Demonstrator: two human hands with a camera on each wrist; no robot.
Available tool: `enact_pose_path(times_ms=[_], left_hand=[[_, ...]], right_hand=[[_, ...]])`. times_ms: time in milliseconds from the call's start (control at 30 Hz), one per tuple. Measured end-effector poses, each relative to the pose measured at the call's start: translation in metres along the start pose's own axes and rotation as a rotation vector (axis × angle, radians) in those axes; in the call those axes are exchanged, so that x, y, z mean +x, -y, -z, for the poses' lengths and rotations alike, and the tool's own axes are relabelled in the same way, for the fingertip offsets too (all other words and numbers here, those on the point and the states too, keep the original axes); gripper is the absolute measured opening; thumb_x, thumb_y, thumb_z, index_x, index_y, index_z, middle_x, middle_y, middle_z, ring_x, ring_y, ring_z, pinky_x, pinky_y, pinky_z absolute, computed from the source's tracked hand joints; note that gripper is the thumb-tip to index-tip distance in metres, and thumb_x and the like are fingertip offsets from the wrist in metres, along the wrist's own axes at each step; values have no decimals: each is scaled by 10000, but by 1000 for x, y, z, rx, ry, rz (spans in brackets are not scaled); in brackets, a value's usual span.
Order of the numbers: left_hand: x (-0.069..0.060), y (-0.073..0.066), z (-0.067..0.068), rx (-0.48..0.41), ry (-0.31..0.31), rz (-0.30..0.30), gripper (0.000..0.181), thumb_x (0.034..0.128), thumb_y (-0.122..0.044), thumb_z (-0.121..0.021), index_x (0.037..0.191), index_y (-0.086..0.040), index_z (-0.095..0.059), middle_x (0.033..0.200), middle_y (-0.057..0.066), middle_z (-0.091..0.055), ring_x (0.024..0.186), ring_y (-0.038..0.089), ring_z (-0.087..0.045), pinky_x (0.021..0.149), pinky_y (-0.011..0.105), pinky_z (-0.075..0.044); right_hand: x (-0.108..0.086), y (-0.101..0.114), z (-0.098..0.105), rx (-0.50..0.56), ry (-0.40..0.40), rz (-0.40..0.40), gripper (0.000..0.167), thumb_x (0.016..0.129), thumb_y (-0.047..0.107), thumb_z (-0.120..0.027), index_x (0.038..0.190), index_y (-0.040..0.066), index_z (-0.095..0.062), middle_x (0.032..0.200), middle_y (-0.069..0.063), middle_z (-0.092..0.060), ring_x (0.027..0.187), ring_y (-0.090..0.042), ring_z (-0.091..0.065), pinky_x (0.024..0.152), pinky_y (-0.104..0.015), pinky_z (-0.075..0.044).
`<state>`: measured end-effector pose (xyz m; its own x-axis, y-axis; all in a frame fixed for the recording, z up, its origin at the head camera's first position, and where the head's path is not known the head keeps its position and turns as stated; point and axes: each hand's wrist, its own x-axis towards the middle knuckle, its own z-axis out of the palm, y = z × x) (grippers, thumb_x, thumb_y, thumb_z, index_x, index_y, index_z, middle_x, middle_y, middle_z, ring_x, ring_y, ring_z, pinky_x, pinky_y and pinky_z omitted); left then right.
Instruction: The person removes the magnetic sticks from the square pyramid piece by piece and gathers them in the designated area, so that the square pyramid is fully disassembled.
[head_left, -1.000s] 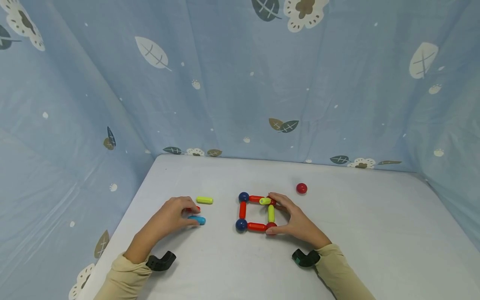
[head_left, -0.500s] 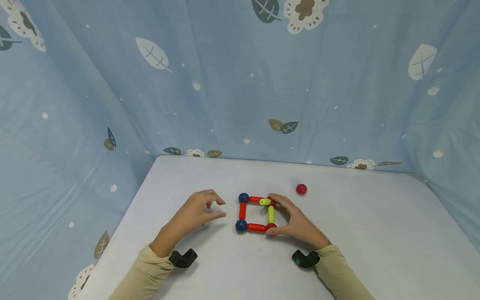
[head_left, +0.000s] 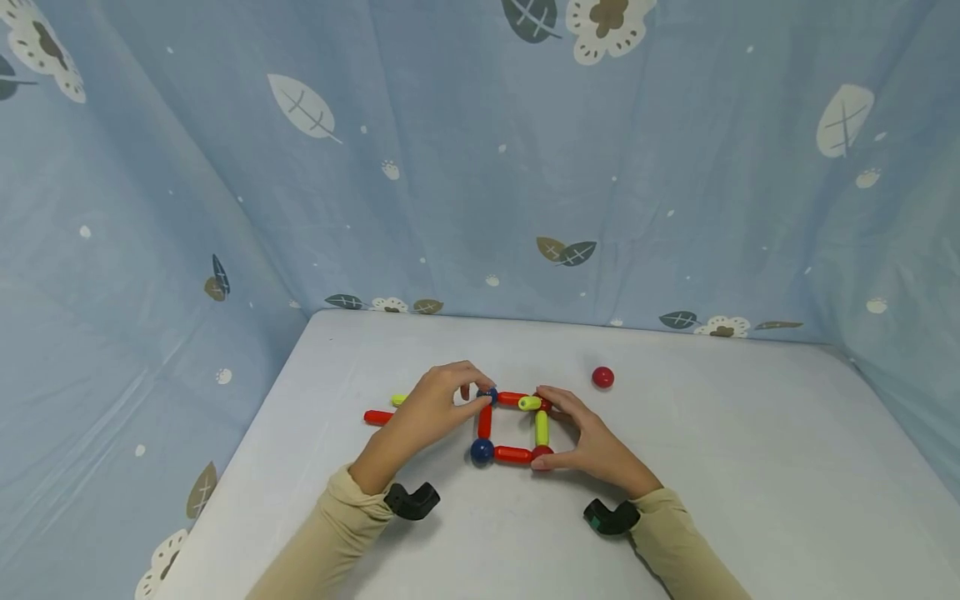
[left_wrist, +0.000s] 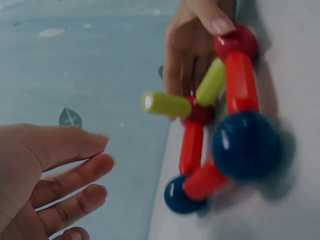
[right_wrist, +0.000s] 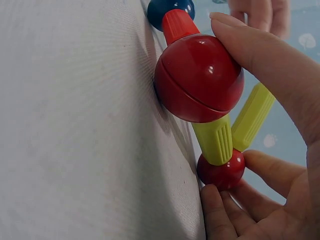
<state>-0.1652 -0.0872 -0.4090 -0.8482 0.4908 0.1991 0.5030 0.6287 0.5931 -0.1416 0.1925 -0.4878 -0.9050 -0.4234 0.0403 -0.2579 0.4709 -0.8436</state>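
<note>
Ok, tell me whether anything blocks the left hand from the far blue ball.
Nothing visible does: the left wrist view shows an open gap between the left hand and the far blue ball. The raised yellow rod stands off to the right, outside that gap.

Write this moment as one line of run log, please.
left hand: nothing visibly held, near far blue ball; right hand: holds square frame by two red balls; yellow rod: raised; loose red ball: apart
</note>
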Motion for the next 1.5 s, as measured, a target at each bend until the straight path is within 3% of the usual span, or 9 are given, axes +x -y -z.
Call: enact_pose_path(times_ms=[167,300,500,733,1167,1500], left_hand=[[12,-11,-14,-11,-4,-30,172,958,-186,-750,1121,-137,-773,1052,-36,-737,810,94,-601,721,234,-493],[19,-20,-27,0,3,-28,214,949,-234,-765,1135,-129,-772,1056,-27,-741,799,125,-622,692,235,-497],[28,-32,-42,101,-8,47,216,924,-298,-792,1090,-159,-792,1018,-47,-751,885,131,-669,748,282,-532],[31,-38,-48,144,15,116,224,914,-298,-801,1088,-157,-803,1058,-15,-763,987,180,-706,827,365,-576],[32,-34,-54,228,-28,73,143,897,-289,-816,993,-184,-808,908,-53,-795,747,93,-658,665,237,-494],[33,-29,-55,155,-18,86,150,895,-280,-821,998,-170,-813,928,-39,-800,785,101,-671,699,243,-515]], right_hand=[[-1,0,0,10,1,15,1000,753,403,-927,1581,186,-409,1616,-21,-416,1450,-282,-482,1159,-476,-413],[-1,-1,0,18,-6,33,1000,749,393,-933,1579,195,-410,1608,-18,-425,1437,-276,-499,1162,-471,-412],[-1,0,-1,29,-8,43,986,747,405,-932,1572,275,-408,1602,-9,-431,1429,-269,-508,1165,-485,-410],[-1,0,-1,30,-6,37,977,751,394,-932,1568,312,-403,1609,-8,-424,1435,-273,-500,1169,-511,-406],[-1,0,0,5,-10,22,984,755,396,-927,1577,232,-412,1615,-14,-420,1432,-271,-505,1166,-499,-407],[-2,-1,0,9,-8,21,986,753,399,-929,1576,225,-414,1617,-5,-415,1431,-270,-507,1170,-517,-402]])
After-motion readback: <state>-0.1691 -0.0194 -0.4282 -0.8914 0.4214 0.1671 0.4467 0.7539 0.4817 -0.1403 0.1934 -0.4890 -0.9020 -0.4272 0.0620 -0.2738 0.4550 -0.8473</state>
